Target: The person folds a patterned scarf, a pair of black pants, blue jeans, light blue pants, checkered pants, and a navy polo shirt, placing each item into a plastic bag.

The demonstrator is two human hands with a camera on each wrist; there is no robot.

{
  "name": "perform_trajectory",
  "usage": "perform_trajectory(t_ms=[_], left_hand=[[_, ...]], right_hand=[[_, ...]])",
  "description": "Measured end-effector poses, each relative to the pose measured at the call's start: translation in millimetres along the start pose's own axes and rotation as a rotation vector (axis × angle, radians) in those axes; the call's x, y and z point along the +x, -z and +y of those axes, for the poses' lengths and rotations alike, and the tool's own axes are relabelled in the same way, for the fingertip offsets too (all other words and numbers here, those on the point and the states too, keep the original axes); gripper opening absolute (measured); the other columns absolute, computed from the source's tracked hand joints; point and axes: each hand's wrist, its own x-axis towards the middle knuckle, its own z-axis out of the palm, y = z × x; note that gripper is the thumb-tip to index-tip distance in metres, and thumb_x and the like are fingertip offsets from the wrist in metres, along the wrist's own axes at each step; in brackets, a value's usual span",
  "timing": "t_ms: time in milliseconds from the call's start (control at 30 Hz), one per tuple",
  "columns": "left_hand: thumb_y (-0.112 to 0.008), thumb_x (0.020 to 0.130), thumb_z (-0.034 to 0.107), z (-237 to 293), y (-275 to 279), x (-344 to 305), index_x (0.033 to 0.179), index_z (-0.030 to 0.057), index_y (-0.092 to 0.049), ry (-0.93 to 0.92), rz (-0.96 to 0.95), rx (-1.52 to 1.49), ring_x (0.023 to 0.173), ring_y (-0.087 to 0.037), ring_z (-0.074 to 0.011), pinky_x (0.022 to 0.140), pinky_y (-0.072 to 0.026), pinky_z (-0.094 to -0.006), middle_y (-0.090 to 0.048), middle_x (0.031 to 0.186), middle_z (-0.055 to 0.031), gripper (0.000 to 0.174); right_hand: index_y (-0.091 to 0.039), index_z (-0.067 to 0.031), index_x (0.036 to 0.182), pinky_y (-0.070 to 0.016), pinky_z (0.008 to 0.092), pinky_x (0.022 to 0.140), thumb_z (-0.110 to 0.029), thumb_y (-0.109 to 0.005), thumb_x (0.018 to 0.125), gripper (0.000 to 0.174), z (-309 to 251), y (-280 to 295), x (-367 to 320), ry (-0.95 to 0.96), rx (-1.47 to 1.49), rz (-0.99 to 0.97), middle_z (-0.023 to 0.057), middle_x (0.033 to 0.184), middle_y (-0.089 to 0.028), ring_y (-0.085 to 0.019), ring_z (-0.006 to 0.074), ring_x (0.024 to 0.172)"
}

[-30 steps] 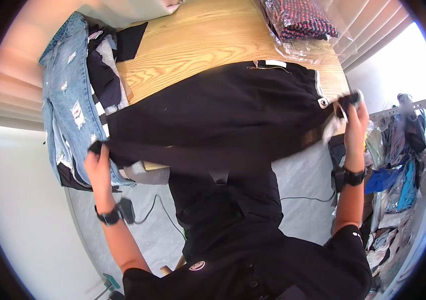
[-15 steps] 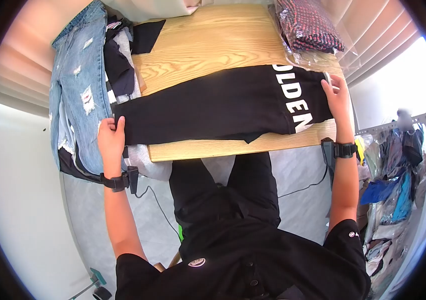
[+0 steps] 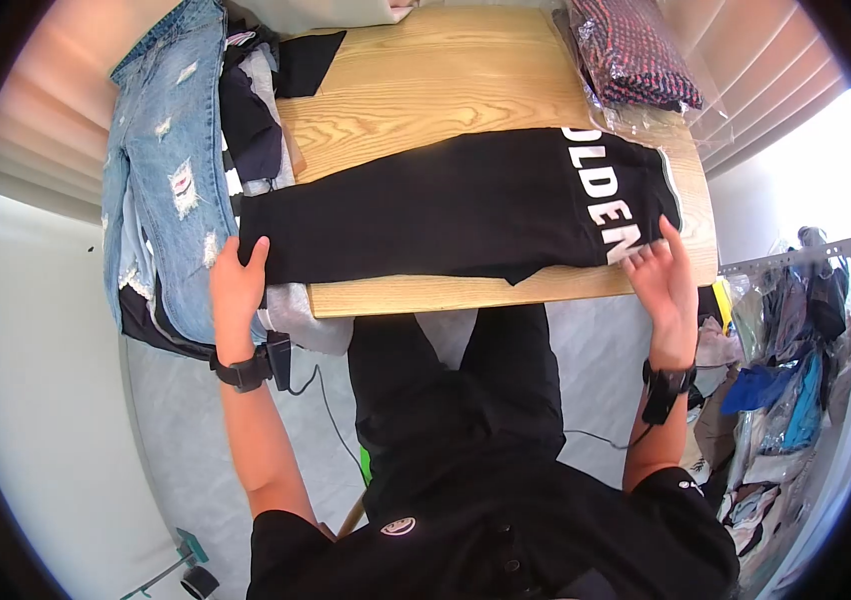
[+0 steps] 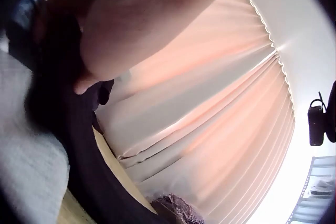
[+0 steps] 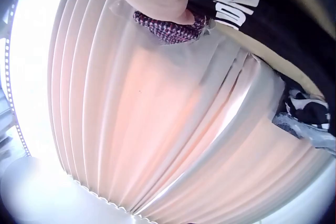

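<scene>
Lt. wood table (image 3: 446, 62), wavy grain, upper ctr. of head frame; front edge approx. mid-frame. Pleated curtains, cream to pinkish: one upper L (image 3: 31, 150), another upper R (image 3: 796, 75). Plain pale wall (image 3: 46, 300) down L side. Floor (image 3: 181, 430) gray, mottled, below table, L & ctr. Metal rack w/ perforated rail (image 3: 850, 245), mid R to lower R. V. bright light (image 3: 811, 165) R side, just under R curtain, blown out. L wrist view: curtain's scalloped edge, pale surface beyond, wall or clg., can't tell.
</scene>
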Motion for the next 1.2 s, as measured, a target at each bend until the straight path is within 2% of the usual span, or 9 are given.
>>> perform_trajectory(t_ms=[167,233,333,433,600,767,967,1133,1200], left_hand=[[-0.063,0.088,0.036,-25.6,-9.9,-3.1,0.099,-0.006,-0.059,-0.078,0.181,-0.195,0.082,-0.064,-0.0351,0.075,-0.0475,-0.0424,-0.065,0.087,-0.0227,0.044],[-0.063,0.088,0.034,-13.4,-1.6,-7.7,0.1,-0.0057,-0.059,-0.051,0.17,-0.317,0.079,-0.064,-0.0309,0.076,-0.0478,-0.0413,-0.066,0.086,-0.0211,0.042],[-0.063,0.089,0.031,-1.1,1.8,-15.5,0.103,-0.0051,-0.058,-0.075,0.299,-0.351,0.073,-0.062,-0.0213,0.066,-0.0502,-0.0362,-0.065,0.086,-0.0171,0.038],[-0.064,0.088,0.025,-10.5,-14.5,-14.0,0.111,-0.0018,-0.055,0.098,0.065,-0.421,0.07,-0.062,-0.0157,0.043,-0.0472,-0.0267,-0.066,0.09,-0.0116,0.036],[-0.068,0.085,0.021,-7.6,-4.5,-7.2,0.113,-0.0079,-0.054,0.15,-0.168,-0.555,0.077,-0.063,-0.0158,0.059,-0.0516,-0.0265,-0.066,0.097,-0.0122,0.042],[-0.064,0.089,0.017,14.6,-12.4,-4.5,0.111,-0.0069,-0.06,0.2,-0.459,-0.954,0.09,-0.062,-0.0135,0.082,-0.0474,-0.0267,-0.066,0.103,-0.0095,0.033],[-0.058,0.092,0.016,41.1,-38.5,-12.1,0.124,-0.005,-0.049,0.22,-0.466,-1.106,0.096,-0.062,-0.017,0.083,-0.0497,-0.0306,-0.063,0.111,-0.012,0.039],[-0.056,0.094,0.022,52.0,-28.4,-17.7,0.131,0.0,-0.042,0.321,-0.481,-1.113,0.103,-0.06,-0.0189,0.083,-0.0514,-0.0332,-0.061,0.114,-0.0122,0.045],[-0.052,0.096,0.028,46.3,-32.5,-16.8,0.132,0.001,-0.042,0.314,-0.487,-1.168,0.104,-0.059,-0.0188,0.084,-0.0506,-0.0338,-0.06,0.115,-0.012,0.046]], right_hand=[[-0.051,-0.0016,0.118,-0.0424,0.0391,0.099,-0.017,-0.062,0.089,0.035,0.6,-25.1,31.5,0.038,-0.017,0.235,0.0092,0.12,-0.055,-0.051,0.0263,0.114],[-0.051,-0.0013,0.12,-0.0438,0.0388,0.099,-0.016,-0.06,0.09,0.035,-2.8,-19.1,39.8,0.11,-0.037,0.1,0.0105,0.121,-0.056,-0.053,0.0262,0.114],[-0.053,-0.0011,0.12,-0.0474,0.0387,0.096,-0.014,-0.059,0.09,0.034,-6.9,-10.6,40.2,0.236,-0.085,0.028,0.0126,0.121,-0.059,-0.057,0.0274,0.111],[-0.053,-0.001,0.119,-0.0476,0.0397,0.094,-0.012,-0.062,0.087,0.035,2.9,2.7,45.9,0.217,-0.044,0.1,0.0134,0.119,-0.059,-0.058,0.0287,0.109],[-0.054,0.0015,0.117,-0.0483,0.04,0.093,-0.008,-0.061,0.087,0.032,-8.3,3.3,39.8,0.082,0.022,0.109,0.0159,0.116,-0.061,-0.059,0.0299,0.106],[-0.057,-0.0017,0.118,-0.0454,0.0408,0.098,-0.013,-0.057,0.089,0.031,-29.5,10.3,35.7,0.36,-0.093,0.015,0.0112,0.117,-0.062,-0.059,0.028,0.109],[-0.057,-0.0018,0.115,-0.0513,0.0354,0.087,-0.009,-0.06,0.087,0.029,-54.6,-37.6,11.1,0.646,-0.274,0.076,0.0099,0.108,-0.063,-0.062,0.0244,0.099],[-0.055,-0.0009,0.118,-0.0477,0.0296,0.083,-0.004,-0.061,0.087,0.032,2.7,-123.7,-10.5,1.032,-0.638,-0.026,0.0082,0.108,-0.061,-0.059,0.0164,0.097],[-0.053,0.0009,0.12,-0.0457,0.0291,0.083,-0.005,-0.06,0.088,0.033,53.6,-152.9,-21.7,0.964,-0.875,-0.054,0.0088,0.11,-0.06,-0.057,0.015,0.098]])
